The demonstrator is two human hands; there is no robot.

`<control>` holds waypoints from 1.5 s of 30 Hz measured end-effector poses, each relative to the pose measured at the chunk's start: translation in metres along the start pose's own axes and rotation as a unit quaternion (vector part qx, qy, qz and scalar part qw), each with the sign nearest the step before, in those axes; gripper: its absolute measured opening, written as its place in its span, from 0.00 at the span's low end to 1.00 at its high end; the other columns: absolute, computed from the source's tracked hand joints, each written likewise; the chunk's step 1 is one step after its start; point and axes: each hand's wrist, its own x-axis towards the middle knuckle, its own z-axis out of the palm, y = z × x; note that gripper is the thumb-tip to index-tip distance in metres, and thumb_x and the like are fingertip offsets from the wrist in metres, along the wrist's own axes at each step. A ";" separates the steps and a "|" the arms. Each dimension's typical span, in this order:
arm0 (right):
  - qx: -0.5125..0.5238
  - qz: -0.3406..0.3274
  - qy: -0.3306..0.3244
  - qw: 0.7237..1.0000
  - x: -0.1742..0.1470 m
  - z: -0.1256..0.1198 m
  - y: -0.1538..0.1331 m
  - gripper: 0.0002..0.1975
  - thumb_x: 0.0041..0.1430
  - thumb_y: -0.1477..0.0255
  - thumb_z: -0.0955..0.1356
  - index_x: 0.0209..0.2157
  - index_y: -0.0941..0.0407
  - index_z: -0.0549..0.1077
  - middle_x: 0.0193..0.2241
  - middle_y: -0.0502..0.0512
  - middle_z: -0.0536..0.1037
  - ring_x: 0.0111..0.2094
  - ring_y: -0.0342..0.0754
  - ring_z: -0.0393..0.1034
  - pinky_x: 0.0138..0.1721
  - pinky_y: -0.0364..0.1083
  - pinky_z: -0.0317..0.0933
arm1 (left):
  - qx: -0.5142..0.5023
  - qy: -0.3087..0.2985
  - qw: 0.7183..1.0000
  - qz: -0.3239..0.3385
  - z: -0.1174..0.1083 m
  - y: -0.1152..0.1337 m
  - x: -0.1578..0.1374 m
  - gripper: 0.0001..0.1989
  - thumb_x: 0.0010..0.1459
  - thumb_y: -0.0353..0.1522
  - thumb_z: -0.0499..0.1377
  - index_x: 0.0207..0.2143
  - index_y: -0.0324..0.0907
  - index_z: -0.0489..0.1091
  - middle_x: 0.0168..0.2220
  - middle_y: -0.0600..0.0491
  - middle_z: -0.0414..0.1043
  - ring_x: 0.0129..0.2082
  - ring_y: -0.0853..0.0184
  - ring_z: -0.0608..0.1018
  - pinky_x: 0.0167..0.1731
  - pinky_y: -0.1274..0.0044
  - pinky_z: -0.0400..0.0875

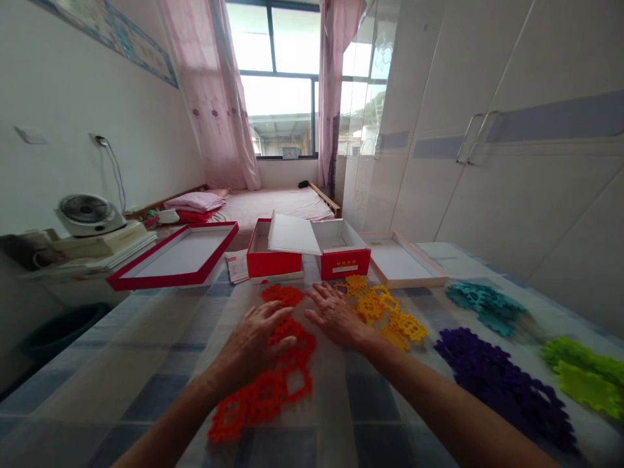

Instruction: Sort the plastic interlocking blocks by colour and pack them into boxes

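Observation:
Red-orange interlocking pieces [266,393] with notched edges and cut-out middles lie in a long pile down the middle of the table. My left hand [256,338] is over the pile's left side, fingers stretched and thumb apart, covering some pieces; whether it touches them I cannot tell. At the pile's upper right, my right hand [334,313] is palm down with fingers spread, holding nothing visible. Just beyond its wrist lie yellow-orange pieces [373,305] of the same kind. Dark purple pieces [502,383] form a heap to the right of my right forearm.
Teal pieces [487,302] and lime green pieces [587,377] lie at the right. Behind the pieces stand an open red box [344,263] and another red box [273,263], with a white panel [295,234] across them. A red-rimmed lid [160,281] and a pale lid [414,281] flank them.

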 end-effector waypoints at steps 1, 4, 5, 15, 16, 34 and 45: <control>0.018 -0.008 -0.011 1.000 0.011 0.004 -0.008 0.27 0.61 0.56 0.57 0.59 0.52 0.56 0.60 0.59 0.54 0.60 0.56 0.44 0.57 0.57 0.42 | 0.009 -0.011 1.000 -0.018 -0.003 -0.007 -0.010 0.30 0.53 0.47 0.56 0.57 0.47 0.59 0.58 0.45 0.58 0.57 0.54 0.62 0.56 0.59 0.56; 0.051 -0.017 -0.036 0.998 0.044 0.018 -0.023 0.29 0.59 0.52 0.58 0.58 0.49 0.57 0.60 0.58 0.54 0.59 0.58 0.46 0.55 0.59 0.44 | 0.009 -0.048 0.997 -0.052 0.005 -0.031 -0.045 0.46 0.45 0.53 0.59 0.62 0.47 0.46 0.62 0.40 0.48 0.60 0.49 0.56 0.54 0.58 0.57; 0.057 -0.018 -0.040 0.997 0.053 0.023 -0.026 0.28 0.58 0.52 0.58 0.58 0.48 0.58 0.60 0.58 0.54 0.59 0.59 0.47 0.55 0.60 0.45 | 0.004 -0.053 0.997 -0.053 0.012 -0.038 -0.057 0.49 0.44 0.53 0.60 0.63 0.47 0.43 0.63 0.40 0.45 0.61 0.49 0.53 0.55 0.58 0.57; 0.103 -0.077 -0.090 0.988 0.039 0.022 -0.032 0.20 0.58 0.58 0.62 0.50 0.49 0.67 0.50 0.55 0.67 0.52 0.54 0.58 0.52 0.54 0.52 | -0.084 0.014 0.996 -0.026 0.069 -0.019 -0.077 0.57 0.34 0.40 0.69 0.63 0.48 0.40 0.65 0.43 0.36 0.62 0.47 0.48 0.56 0.57 0.55; 0.110 -0.081 -0.091 0.986 0.029 0.017 -0.030 0.18 0.58 0.60 0.62 0.49 0.50 0.68 0.49 0.55 0.67 0.51 0.52 0.59 0.51 0.52 0.52 | -0.095 0.015 0.995 -0.015 0.070 -0.011 -0.074 0.58 0.34 0.37 0.69 0.63 0.48 0.40 0.65 0.43 0.35 0.62 0.47 0.47 0.57 0.57 0.54; 0.089 0.011 0.018 0.996 -0.123 -0.045 -0.014 0.20 0.60 0.63 0.62 0.53 0.54 0.62 0.59 0.59 0.55 0.61 0.54 0.45 0.59 0.55 0.45 | -0.065 0.085 0.990 0.097 0.070 0.069 -0.055 0.37 0.51 0.41 0.57 0.61 0.48 0.46 0.62 0.47 0.48 0.62 0.51 0.52 0.57 0.59 0.54; -0.036 -0.225 -0.003 0.974 -0.154 0.013 -0.039 0.19 0.63 0.64 0.59 0.55 0.47 0.59 0.56 0.52 0.62 0.60 0.57 0.47 0.58 0.62 0.44 | -0.064 -0.015 0.997 -0.047 0.073 0.000 0.041 0.26 0.61 0.45 0.43 0.57 0.42 0.58 0.60 0.44 0.53 0.61 0.53 0.53 0.57 0.58 0.51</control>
